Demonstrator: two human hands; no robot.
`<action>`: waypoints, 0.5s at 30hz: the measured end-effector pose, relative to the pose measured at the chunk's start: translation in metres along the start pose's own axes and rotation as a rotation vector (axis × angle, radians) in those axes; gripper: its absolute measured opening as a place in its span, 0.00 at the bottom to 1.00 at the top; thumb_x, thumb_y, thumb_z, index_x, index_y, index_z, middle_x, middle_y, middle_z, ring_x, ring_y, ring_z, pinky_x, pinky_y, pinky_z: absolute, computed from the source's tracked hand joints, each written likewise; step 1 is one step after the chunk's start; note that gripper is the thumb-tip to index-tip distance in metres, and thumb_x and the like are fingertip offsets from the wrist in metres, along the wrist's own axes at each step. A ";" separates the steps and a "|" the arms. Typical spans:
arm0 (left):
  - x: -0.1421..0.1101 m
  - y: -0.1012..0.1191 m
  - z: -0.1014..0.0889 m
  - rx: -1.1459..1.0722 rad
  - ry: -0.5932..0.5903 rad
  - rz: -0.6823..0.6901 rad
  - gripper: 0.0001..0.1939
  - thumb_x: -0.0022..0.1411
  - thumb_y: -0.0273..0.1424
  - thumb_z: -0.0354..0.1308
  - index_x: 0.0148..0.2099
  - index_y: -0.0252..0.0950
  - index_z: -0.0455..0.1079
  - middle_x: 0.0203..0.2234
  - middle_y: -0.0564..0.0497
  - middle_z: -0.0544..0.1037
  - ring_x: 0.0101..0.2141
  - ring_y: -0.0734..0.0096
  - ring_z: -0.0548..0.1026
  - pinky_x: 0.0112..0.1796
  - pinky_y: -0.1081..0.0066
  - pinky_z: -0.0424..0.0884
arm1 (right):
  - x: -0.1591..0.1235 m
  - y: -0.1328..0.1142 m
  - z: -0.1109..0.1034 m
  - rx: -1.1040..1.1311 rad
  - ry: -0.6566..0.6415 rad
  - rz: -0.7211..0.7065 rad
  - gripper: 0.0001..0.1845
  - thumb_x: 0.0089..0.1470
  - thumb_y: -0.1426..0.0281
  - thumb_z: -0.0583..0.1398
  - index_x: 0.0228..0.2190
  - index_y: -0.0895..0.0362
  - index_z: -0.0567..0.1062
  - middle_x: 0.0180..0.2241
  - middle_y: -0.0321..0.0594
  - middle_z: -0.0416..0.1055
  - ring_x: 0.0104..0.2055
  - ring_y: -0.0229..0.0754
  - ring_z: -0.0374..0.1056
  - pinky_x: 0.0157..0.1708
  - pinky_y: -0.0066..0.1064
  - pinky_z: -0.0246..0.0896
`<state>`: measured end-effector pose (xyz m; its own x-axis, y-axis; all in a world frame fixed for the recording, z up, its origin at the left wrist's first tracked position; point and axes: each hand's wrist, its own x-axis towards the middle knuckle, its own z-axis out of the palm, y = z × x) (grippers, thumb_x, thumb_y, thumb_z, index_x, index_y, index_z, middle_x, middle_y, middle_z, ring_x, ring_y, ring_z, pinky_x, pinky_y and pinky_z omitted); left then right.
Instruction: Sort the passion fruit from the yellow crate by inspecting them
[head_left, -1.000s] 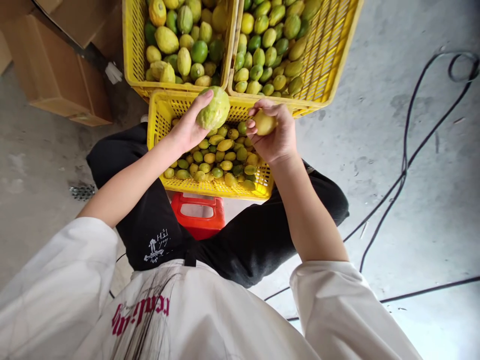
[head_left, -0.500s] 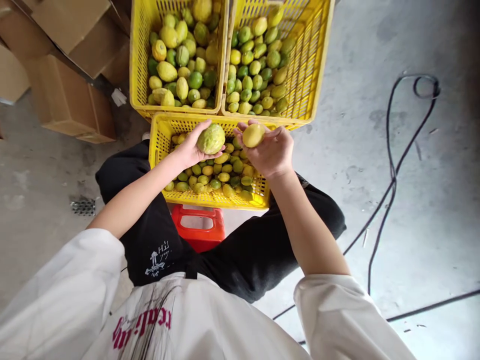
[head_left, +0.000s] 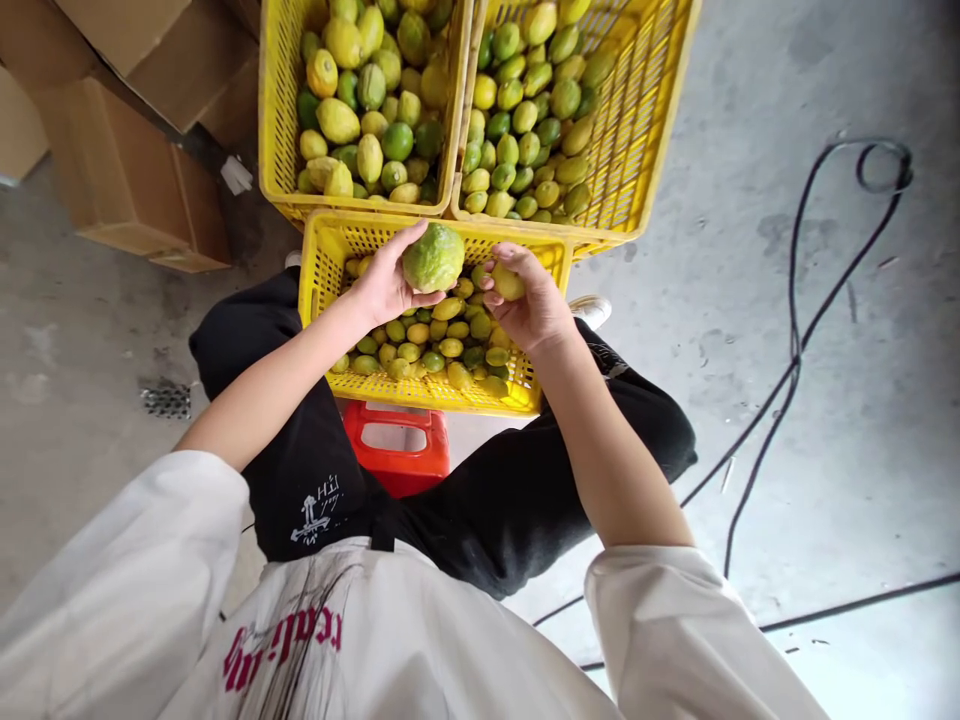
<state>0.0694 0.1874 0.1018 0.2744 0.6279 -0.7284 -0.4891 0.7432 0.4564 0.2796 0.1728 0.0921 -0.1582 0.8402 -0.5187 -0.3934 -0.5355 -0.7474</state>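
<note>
My left hand [head_left: 390, 277] is closed around a large, bumpy green lemon [head_left: 434, 257], thumb on top and fingers beneath. A smaller yellow lemon [head_left: 508, 282] sits in my right hand [head_left: 534, 305], partly covered by the curled fingers. Both hands are raised over the near yellow crate [head_left: 420, 398], which holds several small green and yellow lemons [head_left: 451, 347]. Beyond it, the far left crate [head_left: 360, 204] contains larger mixed fruit [head_left: 338, 119]. In the far right crate [head_left: 637, 130], more green and yellow lemons [head_left: 525, 118] are heaped toward the left side.
Cardboard boxes [head_left: 127, 170] stand on the floor at the far left. A red plastic stool [head_left: 405, 462] is under the near crate, between my knees. Black cable [head_left: 798, 350] loops over the concrete floor on the right.
The large lemon in my left hand has turned, showing a greener side. My right hand has gone from an open palm to fingers curled over the yellow lemon. The view has shifted slightly.
</note>
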 end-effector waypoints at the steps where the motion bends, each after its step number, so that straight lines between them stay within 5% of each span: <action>1: 0.000 0.000 0.000 0.001 0.003 0.005 0.29 0.73 0.59 0.57 0.57 0.43 0.80 0.36 0.44 0.88 0.54 0.47 0.87 0.40 0.64 0.87 | 0.000 0.000 0.001 0.005 0.004 -0.003 0.19 0.48 0.54 0.77 0.35 0.43 0.76 0.35 0.34 0.79 0.48 0.49 0.77 0.35 0.36 0.75; 8: -0.003 -0.001 0.002 -0.007 0.006 0.051 0.25 0.72 0.54 0.62 0.59 0.43 0.77 0.41 0.45 0.88 0.55 0.46 0.87 0.38 0.65 0.86 | 0.004 0.002 0.000 0.100 0.048 0.050 0.18 0.55 0.51 0.70 0.41 0.46 0.76 0.38 0.37 0.80 0.50 0.54 0.82 0.38 0.42 0.82; 15: -0.012 0.001 0.010 -0.005 0.020 0.139 0.10 0.74 0.34 0.55 0.53 0.41 0.74 0.37 0.49 0.86 0.52 0.55 0.88 0.41 0.66 0.84 | 0.010 0.012 0.006 0.140 0.007 0.115 0.17 0.56 0.57 0.74 0.43 0.46 0.78 0.39 0.35 0.81 0.47 0.49 0.83 0.39 0.39 0.85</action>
<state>0.0734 0.1826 0.1164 0.1872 0.7196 -0.6687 -0.5254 0.6485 0.5508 0.2680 0.1753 0.0806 -0.2036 0.7730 -0.6008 -0.4950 -0.6107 -0.6181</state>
